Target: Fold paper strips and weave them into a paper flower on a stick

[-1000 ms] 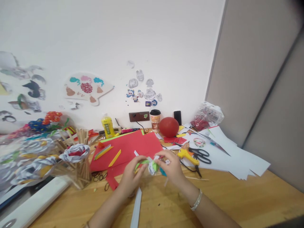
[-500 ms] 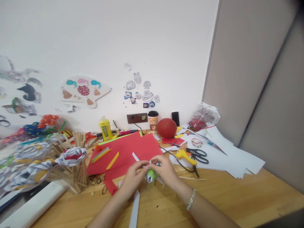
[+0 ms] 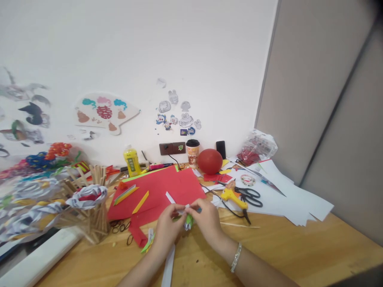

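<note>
Between my two hands is a small green-and-white paper flower [image 3: 188, 222], partly hidden by my fingers. My left hand [image 3: 171, 220] pinches a bit of white paper at its top with thumb and forefinger. From the other side my right hand [image 3: 207, 217] pinches the same spot, so the fingertips nearly meet. A white paper strip [image 3: 168, 266] lies on the table under my left wrist. Red paper sheets [image 3: 161, 189] spread out behind my hands, with yellow strips [image 3: 140, 202] on them. Green and white folded scraps [image 3: 149, 240] lie beside my left forearm.
To the right lie a yellow glue gun [image 3: 234, 197], black scissors [image 3: 251, 195] and white paper sheets [image 3: 275, 199]. A red balloon [image 3: 210, 161], a paper cup [image 3: 193, 153] and a yellow bottle [image 3: 132, 161] stand along the wall. Paper flowers [image 3: 87, 197] and wooden sticks [image 3: 97, 217] crowd the left.
My hands have shifted slightly, and the flower now sits lower behind my fingers. My left forearm has moved right, uncovering green and white scraps. The view has turned a little.
</note>
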The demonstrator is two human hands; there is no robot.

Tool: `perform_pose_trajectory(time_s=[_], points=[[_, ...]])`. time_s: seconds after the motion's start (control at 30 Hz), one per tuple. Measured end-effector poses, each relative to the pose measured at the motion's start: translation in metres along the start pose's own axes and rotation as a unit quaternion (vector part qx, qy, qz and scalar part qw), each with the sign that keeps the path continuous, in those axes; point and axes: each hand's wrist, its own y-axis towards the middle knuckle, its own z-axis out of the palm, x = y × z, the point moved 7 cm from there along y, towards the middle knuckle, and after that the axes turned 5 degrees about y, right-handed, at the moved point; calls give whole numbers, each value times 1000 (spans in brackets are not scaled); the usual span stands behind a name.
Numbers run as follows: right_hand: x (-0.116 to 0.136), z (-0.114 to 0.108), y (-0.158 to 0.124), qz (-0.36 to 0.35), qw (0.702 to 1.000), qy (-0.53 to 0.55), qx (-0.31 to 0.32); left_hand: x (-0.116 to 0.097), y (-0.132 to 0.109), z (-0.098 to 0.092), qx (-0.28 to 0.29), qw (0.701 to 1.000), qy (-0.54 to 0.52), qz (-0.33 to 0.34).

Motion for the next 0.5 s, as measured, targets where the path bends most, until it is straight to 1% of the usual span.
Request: perform_pose_trajectory(time_s=[0.1,0.23,0.3,0.33,0.4,0.43,0.5], points=[[9,-4,1,-70,997,-31,-6,-6,-1,-3,-13,999,29,33],[23,-10,3,-172,985,-11,31,-25,-5,-10,-14,992,71,106],[28,-13,5,-196,979,16,52,-33,-5,-13,2,990,69,125],[29,-14,6,-196,978,33,60,-35,-4,-14,16,990,61,124],[28,-14,9,-169,980,74,75,-33,0,-14,56,993,25,101],[25,-12,10,-143,981,99,85,-29,3,-12,83,993,-3,79],[14,-3,12,-64,978,162,116,-17,6,-6,149,985,-78,27]])
